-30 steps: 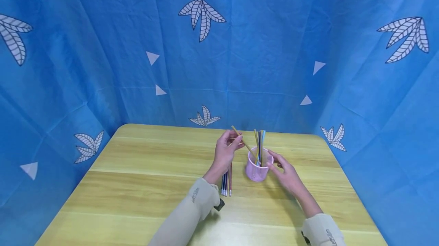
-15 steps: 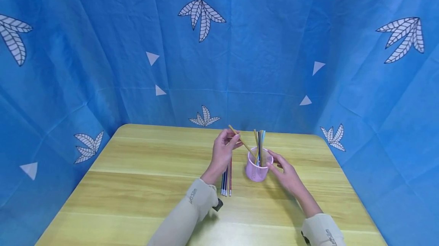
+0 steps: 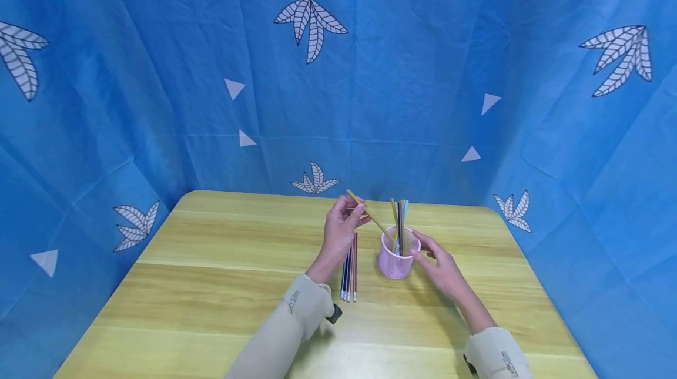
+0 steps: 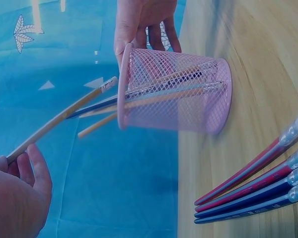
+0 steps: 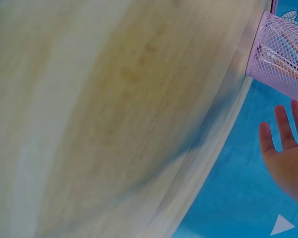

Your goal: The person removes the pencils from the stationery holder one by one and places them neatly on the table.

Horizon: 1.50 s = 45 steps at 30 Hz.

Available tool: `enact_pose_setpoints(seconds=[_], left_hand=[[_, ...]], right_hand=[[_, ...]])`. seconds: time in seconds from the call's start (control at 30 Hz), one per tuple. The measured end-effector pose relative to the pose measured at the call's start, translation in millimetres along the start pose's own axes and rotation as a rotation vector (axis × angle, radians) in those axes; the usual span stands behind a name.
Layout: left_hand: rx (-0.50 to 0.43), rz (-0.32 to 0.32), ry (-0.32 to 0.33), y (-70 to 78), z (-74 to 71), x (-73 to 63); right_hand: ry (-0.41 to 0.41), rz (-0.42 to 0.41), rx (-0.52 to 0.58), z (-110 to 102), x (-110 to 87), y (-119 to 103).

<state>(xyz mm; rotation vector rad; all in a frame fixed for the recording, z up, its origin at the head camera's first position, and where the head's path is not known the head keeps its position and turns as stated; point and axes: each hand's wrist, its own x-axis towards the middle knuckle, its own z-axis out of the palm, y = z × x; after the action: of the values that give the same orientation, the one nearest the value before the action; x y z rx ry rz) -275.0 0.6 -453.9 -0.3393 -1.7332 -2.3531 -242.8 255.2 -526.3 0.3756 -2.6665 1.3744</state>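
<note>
My left hand [image 3: 338,232] pinches a yellow pencil [image 3: 373,218] near its upper end, and the pencil slants down to the right. In the left wrist view, that pencil's eraser end [image 4: 109,84] is just outside the mouth of a pink mesh pencil cup [image 4: 208,116]. Several pencils [image 3: 401,219] stand in the cup, in yellow, dark and light blue. On the cup's right side, my right hand [image 3: 444,267] holds the rim between thumb and fingers. Its other fingers [image 5: 283,126] are stretched out in the right wrist view.
Several red and dark blue pencils [image 4: 253,183] lie side by side on the wooden table [image 3: 222,285], left of the cup, eraser ends toward me. A blue patterned curtain [image 3: 402,73] hangs behind the table and at both sides.
My left hand has moved a little to the left, taking the yellow pencil with it, and the pencil leans further over. My right hand and the cup have stayed in place.
</note>
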Motion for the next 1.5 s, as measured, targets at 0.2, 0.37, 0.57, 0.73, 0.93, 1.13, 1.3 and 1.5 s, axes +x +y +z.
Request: enact_pose_setpoints(seconds=[0.2, 0.37, 0.57, 0.73, 0.93, 1.13, 1.3, 1.5], left_hand=[[-0.036, -0.015, 0.018, 1.9, -5.2, -1.3], [-0.061, -0.004, 0.027, 2.3, -9.5, -0.5], [-0.043, 0.016, 0.025, 6.3, -14.2, -0.7], [-0.043, 0.012, 0.037, 8.9, -17.6, -1.3], [-0.048, -0.008, 0.050, 13.1, -22.3, -1.8], [-0.041, 0.004, 0.050, 18.3, -28.6, -0.7], [-0.013, 0.003, 0.062, 19.4, -34.1, 0.9], [-0.001, -0.029, 0.071, 20.3, -38.7, 0.9]], right_hand=[[-0.001, 0.004, -0.001, 0.6, 1.3, -2.5], [0.001, 0.013, 0.003, 1.0, 0.1, -2.9], [-0.002, 0.023, 0.005, 0.5, 0.1, -1.4], [0.002, 0.022, 0.009, 0.4, -0.2, -2.1], [-0.001, 0.027, 0.009, 0.4, -0.2, -2.5], [-0.010, 0.030, 0.012, 0.7, 1.2, -1.4], [-0.010, 0.016, 0.014, 0.6, 1.9, -1.0], [-0.011, 0.018, 0.017, 0.9, 2.3, -0.3]])
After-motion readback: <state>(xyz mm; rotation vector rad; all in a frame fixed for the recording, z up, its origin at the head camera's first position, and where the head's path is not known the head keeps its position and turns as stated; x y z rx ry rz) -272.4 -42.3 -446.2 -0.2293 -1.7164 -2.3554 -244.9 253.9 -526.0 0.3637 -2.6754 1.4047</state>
